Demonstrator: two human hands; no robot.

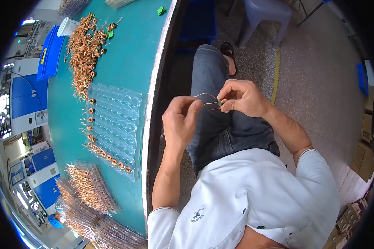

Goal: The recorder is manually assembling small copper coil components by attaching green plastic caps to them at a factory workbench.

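Copper-wound coil [220,102] with trailing wire leads [208,96] sits above the lap, pinched between thumb and forefinger of the right hand [246,99], its forearm angling in from the right, elbow bent. The left hand [179,120] stands nearly upright, wrist below, fingers curled and thumb closed against the forefinger on the leads. Jeans [210,76] lie beneath both hands. Just left runs the metal edge of a green table [126,54]. Upon it rests a clear tray [116,120], coils lining its left and lower sides; stacked trays [93,186] lie nearer the body. Beyond are a loose coil heap [85,52], then a blue bin [50,54]. A grey stool [268,14] stands ahead on the floor.
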